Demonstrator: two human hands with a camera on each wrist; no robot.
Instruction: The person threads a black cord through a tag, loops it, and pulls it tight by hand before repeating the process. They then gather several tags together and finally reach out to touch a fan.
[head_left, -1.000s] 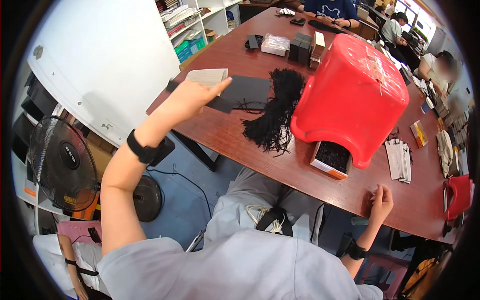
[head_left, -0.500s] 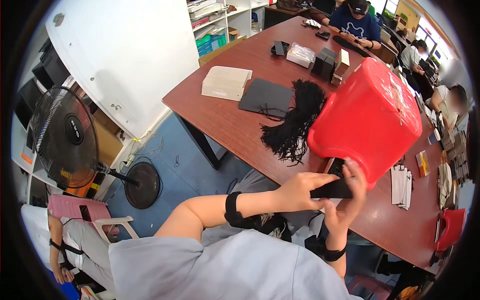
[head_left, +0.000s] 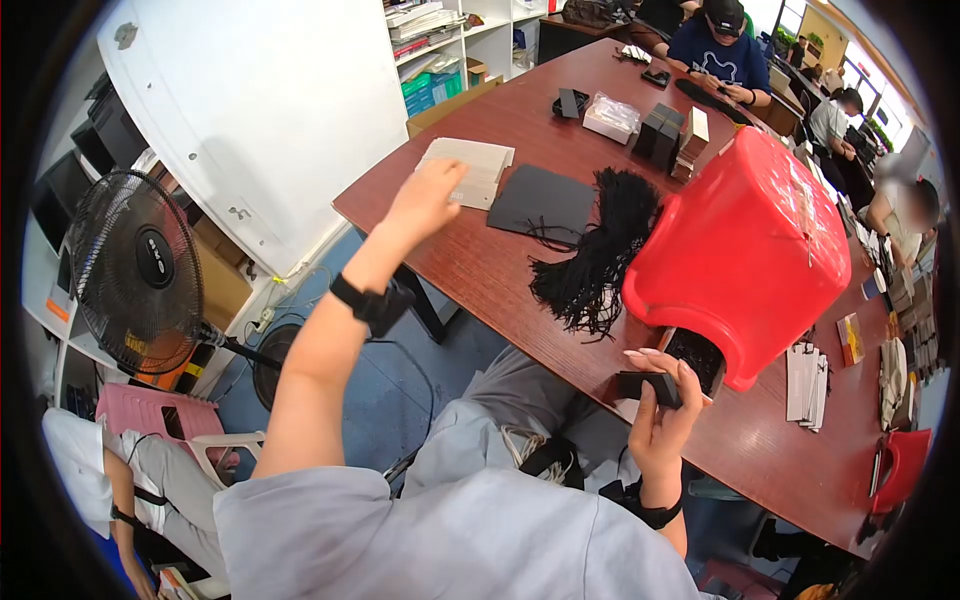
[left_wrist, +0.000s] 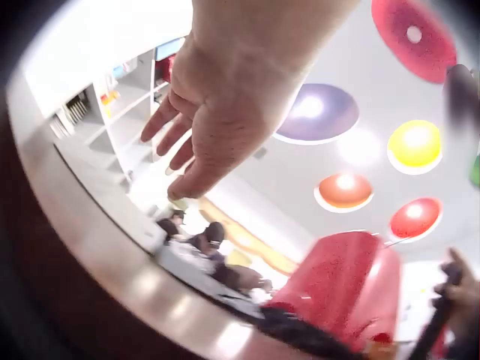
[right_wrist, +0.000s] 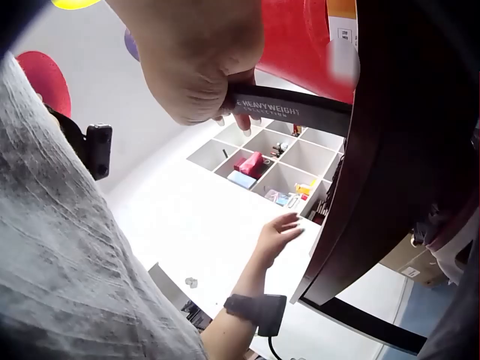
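Note:
My right hand (head_left: 665,415) grips a black printed card (right_wrist: 292,109) at the table's front edge, thumb on the near side. White lettering on it reads "HEAVYWEIGHT COLLECTION" in the right wrist view. My left hand (head_left: 425,200) is over the fanned beige cards (head_left: 480,170) at the table's left end, overlapping them in the head view. In the left wrist view its fingers (left_wrist: 180,146) are loosely extended, holding nothing. Right of the beige cards lies a dark flat sheet of cards (head_left: 535,200) with black cords on it. A bundle of black cords (head_left: 600,260) lies beside that.
A red plastic stool (head_left: 745,260) lies on its side on the table, over a box of black pieces (head_left: 695,355). White tags (head_left: 803,385) lie to its right. Boxes (head_left: 610,117) and dark stacks stand farther back. A fan (head_left: 150,265) stands at left; other people sit around.
My left hand pointed over the beige cards, came to the right hand with the black card, and has now returned left without it. My right hand, earlier holding nothing, now has the card.

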